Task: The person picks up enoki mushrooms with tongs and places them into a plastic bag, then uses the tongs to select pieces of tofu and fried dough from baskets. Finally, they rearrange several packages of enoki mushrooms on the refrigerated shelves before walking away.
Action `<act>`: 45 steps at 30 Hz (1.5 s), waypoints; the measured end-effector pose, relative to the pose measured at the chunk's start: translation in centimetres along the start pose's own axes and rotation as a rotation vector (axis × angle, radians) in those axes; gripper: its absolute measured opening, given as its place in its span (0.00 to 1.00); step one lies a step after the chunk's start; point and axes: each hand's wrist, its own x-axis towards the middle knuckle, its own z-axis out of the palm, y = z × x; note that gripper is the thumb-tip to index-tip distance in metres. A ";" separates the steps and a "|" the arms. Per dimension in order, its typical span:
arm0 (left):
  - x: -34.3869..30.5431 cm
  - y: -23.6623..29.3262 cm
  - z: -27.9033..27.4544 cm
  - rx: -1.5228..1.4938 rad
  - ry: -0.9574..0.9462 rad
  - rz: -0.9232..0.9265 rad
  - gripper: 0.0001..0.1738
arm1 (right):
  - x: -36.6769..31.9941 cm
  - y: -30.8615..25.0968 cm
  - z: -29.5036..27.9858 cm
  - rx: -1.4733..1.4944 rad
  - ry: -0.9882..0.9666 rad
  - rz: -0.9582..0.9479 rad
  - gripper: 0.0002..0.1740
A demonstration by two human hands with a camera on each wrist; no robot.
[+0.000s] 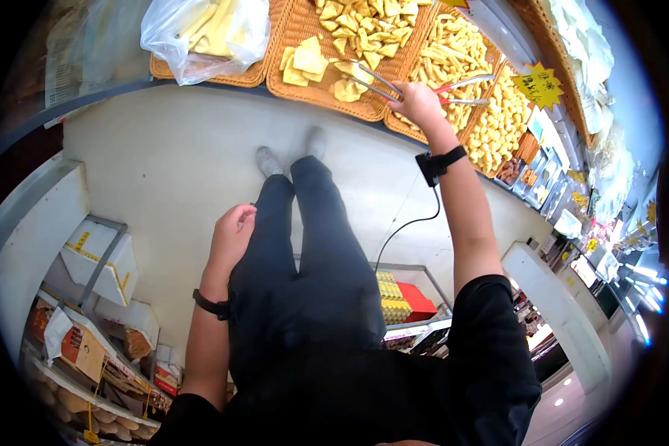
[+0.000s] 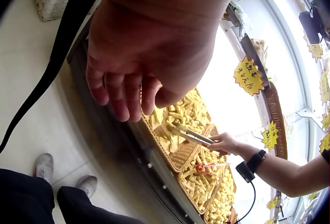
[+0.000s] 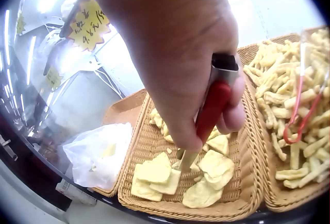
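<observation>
My right hand [image 1: 421,104] grips metal tongs [image 3: 214,105] with red handle grips. The tongs reach down into a wicker basket [image 3: 240,195] of pale yellow, flat fried-looking pieces. Their tips point between a small stack of flat pieces [image 3: 154,175] on the left and another pile [image 3: 210,177] on the right, seen in the right wrist view; I cannot tell whether they pinch a piece. My left hand [image 1: 233,234] hangs beside the left thigh, fingers loosely curled, with nothing in it.
A plastic bag [image 1: 208,37] of yellow pieces sits in the basket to the left. Rightward, a basket of yellow sticks [image 3: 304,152] has other red tongs [image 3: 295,126] lying on it, then a basket of small nuggets [image 1: 498,123]. Yellow star-shaped price signs [image 1: 537,85] stand behind.
</observation>
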 end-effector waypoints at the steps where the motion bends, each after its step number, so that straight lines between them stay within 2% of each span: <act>1: 0.0 0.1 0.0 0.000 0.001 0.002 0.08 | -0.3 -0.4 -0.6 0.009 0.019 -0.008 0.22; 3: 0.2 0.2 0.0 0.004 0.002 0.008 0.08 | -0.4 -0.9 -1.9 -0.013 0.069 -0.041 0.22; 7: 0.1 0.3 -0.1 -0.010 0.001 0.007 0.08 | 0.5 -1.0 -5.4 0.073 0.126 0.067 0.24; 12: -0.1 -0.3 0.0 -0.028 0.010 0.009 0.09 | 3.5 0.3 -8.1 0.086 0.323 0.114 0.22; 15: -0.4 -0.5 0.0 -0.037 0.008 -0.013 0.09 | 6.3 0.3 -8.6 0.260 0.386 0.151 0.23; 20: -0.5 -0.5 0.0 -0.037 -0.007 -0.009 0.08 | 10.1 -0.3 -8.4 0.369 0.360 0.219 0.21; 22: -0.5 -0.4 -0.1 -0.054 0.000 -0.003 0.08 | 9.3 -1.4 -8.8 0.529 0.368 0.231 0.21; 25: -0.5 -0.9 -0.1 -0.080 0.023 0.004 0.08 | 6.3 -3.4 -9.1 0.545 0.329 0.312 0.21; 27: -0.4 -1.1 -0.3 -0.070 0.025 0.019 0.08 | 3.9 -4.3 -7.6 0.484 0.361 0.229 0.20; 29: -0.4 -1.2 -0.7 -0.061 0.033 0.007 0.08 | 1.9 -4.9 -5.4 0.180 0.364 0.216 0.24; 31: -0.4 -1.6 -1.1 -0.052 0.043 -0.005 0.08 | 0.6 -3.9 -2.2 0.075 0.370 0.090 0.30; 32: -0.4 -1.8 -1.3 -0.047 0.047 -0.011 0.08 | 0.4 -3.4 -0.9 0.032 0.304 0.079 0.34; 33: -0.5 -2.0 -1.4 -0.043 0.050 -0.015 0.08 | 0.4 -3.1 0.0 -0.042 0.296 0.007 0.34; 35: -0.5 -2.3 -1.5 -0.038 0.047 -0.025 0.08 | 1.0 -2.1 1.4 -0.128 0.189 0.000 0.33; 42: -0.2 -1.7 -1.4 -0.034 0.045 0.006 0.09 | 5.3 -3.3 -2.4 -0.258 0.036 0.006 0.22; 45: 0.0 -0.8 -1.5 -0.061 0.037 -0.005 0.09 | 5.2 -3.8 -4.1 -0.241 0.060 0.029 0.25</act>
